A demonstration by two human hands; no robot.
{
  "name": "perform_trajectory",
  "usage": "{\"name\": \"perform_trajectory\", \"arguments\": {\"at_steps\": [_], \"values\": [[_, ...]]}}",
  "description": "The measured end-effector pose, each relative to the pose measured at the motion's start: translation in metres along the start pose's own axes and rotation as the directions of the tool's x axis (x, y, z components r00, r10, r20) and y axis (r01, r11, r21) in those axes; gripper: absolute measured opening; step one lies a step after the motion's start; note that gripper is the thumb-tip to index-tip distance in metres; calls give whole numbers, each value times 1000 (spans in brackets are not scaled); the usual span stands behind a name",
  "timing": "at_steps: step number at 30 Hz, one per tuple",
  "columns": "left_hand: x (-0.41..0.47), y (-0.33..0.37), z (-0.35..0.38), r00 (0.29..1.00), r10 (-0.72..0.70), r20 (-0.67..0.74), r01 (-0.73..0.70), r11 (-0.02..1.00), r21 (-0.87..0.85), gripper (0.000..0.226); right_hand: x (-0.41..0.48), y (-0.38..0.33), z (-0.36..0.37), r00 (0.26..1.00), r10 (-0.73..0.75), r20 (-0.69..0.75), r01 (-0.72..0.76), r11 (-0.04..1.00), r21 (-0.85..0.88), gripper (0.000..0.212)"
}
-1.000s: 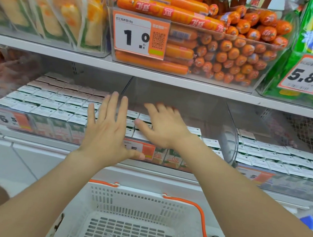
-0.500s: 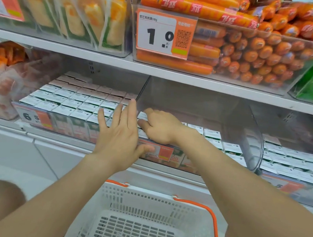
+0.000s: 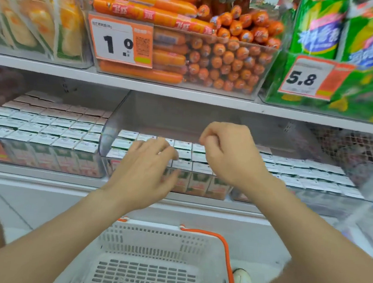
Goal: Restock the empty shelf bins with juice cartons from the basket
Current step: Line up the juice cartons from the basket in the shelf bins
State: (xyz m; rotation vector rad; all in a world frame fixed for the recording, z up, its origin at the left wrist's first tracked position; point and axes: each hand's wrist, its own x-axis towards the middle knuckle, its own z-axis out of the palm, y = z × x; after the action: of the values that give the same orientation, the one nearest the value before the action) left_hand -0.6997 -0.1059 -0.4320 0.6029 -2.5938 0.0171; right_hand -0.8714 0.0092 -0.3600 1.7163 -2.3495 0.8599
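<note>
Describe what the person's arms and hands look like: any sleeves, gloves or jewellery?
The left forearm and the right forearm are bare to the picture's edge: no sleeve shows. The left hand and the right hand wear no gloves; no ring, watch or bracelet is visible.

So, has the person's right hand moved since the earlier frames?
Yes. The right hand has shifted rightward, away from the clear plastic bin divider, and its fingers have curled in.

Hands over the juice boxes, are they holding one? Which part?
Nothing is held. The left hand spreads loosely over the juice cartons; the right hand is curled above them, empty.
</note>
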Motion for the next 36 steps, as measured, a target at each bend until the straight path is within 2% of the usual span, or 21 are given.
{"name": "perform_trajectory", "arguments": {"at_steps": [3,6,9,11,15,21,25,28,32,34,36], "values": [[22,39,11,997,1,74,0,1000,-19,40,-14,48,-27,989,123,-83,-120,992,30,31],[47,80,31,999,-7,53,11,997,-82,49,-16,100,-26,984,132,-117,-153,970,-191,23],[67,107,54,998,-17,67,20,998,-52,70,-8,151,-15,996,87,-11,-83,892,-445,17],[74,112,69,995,-25,98,26,1000,0,87,2,174,-10,981,143,129,-57,854,-517,26],[75,111,85,995,-19,97,15,999,49,103,24,195,-4,921,228,315,-92,915,-392,48],[80,119,86,995,-61,84,58,998,39,108,46,194,13,861,264,435,-185,959,-215,34],[78,119,86,997,-27,69,25,999,22,104,48,194,5,841,228,491,-172,973,-157,47],[79,118,86,996,-30,88,31,999,-9,102,43,197,3,845,221,487,-155,973,-172,49],[83,128,80,991,-55,124,60,997,-40,103,33,191,10,864,227,449,-140,966,-218,67],[86,138,73,990,-60,127,60,998,0,102,28,189,14,887,209,412,-130,969,-212,65],[89,148,68,993,-30,116,24,998,51,95,21,190,9,937,173,303,-110,971,-214,58]]}}
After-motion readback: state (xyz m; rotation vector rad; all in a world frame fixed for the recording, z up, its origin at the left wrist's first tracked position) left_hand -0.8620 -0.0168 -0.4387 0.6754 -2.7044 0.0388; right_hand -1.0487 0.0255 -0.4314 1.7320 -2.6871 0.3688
